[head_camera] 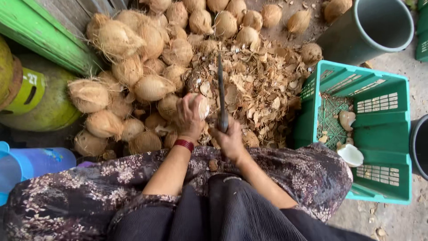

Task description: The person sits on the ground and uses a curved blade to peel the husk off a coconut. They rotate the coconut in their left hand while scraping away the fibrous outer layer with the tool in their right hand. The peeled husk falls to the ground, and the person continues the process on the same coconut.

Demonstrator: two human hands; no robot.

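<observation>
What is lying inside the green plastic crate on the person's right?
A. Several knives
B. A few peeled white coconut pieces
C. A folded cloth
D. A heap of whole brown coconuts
B: the green crate holds only a few pale, peeled coconut pieces near its bottom, while the whole brown coconuts are piled on the ground in front of the hands.

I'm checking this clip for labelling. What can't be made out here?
Head view:
- Coconut: the left hand covers most of it.
- Knife handle: hidden inside the right hand.
- Grey bin: cut off by the top edge.
- Green crate floor: partly hidden by its near wall.
</observation>
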